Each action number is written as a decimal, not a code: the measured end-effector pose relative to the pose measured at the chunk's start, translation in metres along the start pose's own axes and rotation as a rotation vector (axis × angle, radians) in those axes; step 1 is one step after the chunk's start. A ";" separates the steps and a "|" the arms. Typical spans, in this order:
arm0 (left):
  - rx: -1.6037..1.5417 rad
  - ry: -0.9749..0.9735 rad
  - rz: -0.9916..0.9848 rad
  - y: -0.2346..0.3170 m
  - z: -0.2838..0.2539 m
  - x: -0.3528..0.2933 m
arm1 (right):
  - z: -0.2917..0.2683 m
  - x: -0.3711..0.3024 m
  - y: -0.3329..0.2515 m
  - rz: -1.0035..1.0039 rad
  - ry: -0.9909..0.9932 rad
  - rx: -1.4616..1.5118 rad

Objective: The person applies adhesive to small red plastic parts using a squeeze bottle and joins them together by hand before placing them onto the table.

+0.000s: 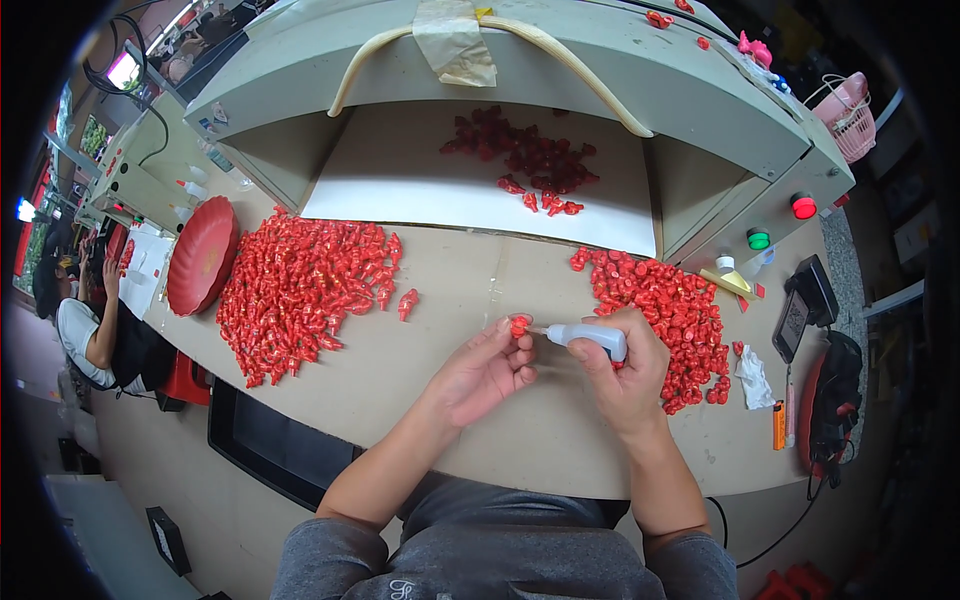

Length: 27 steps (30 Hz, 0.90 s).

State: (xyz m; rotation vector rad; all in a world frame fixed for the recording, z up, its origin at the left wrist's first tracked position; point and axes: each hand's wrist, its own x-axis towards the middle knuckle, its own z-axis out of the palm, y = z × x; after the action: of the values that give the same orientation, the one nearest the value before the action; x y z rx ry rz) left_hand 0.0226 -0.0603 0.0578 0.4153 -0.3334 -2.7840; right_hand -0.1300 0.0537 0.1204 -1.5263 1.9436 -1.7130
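Near the middle of the table my left hand (482,372) pinches a small red plastic piece (519,326) between thumb and fingertips. My right hand (628,375) is closed around a small white squeeze bottle (588,338) with a thin nozzle, held nearly level. Its tip points left and meets or almost meets the red piece; I cannot tell which. To the left lies a big heap of red pointed pieces (300,290), a few of them loose at its right edge. Beside my right hand spreads another heap, of shorter red pieces (670,320).
A grey machine housing (560,65) arches over a white bed (400,202) bearing dark red pieces. At left stands a red bowl (203,255); at right are a crumpled tissue (754,377), an orange box (779,425), and red (803,206) and green buttons (758,239). Another person (95,325) sits far left.
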 end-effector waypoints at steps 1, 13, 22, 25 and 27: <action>-0.002 -0.003 0.001 0.000 0.000 0.000 | 0.000 0.000 0.000 0.000 0.000 0.000; 0.023 0.010 -0.004 0.001 0.001 0.000 | 0.000 -0.001 0.001 0.005 -0.001 -0.009; 0.043 0.011 0.002 0.001 0.002 0.000 | 0.001 0.000 0.003 0.011 0.017 0.003; 0.044 0.012 0.002 0.001 0.002 0.000 | 0.002 0.000 0.004 0.003 0.023 -0.016; 0.058 0.017 0.006 0.001 0.004 0.000 | 0.002 0.000 0.004 -0.011 0.031 -0.023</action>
State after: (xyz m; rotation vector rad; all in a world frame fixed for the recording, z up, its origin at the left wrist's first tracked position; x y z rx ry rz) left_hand 0.0217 -0.0608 0.0622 0.4506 -0.4111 -2.7690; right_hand -0.1310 0.0521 0.1164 -1.5298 1.9797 -1.7354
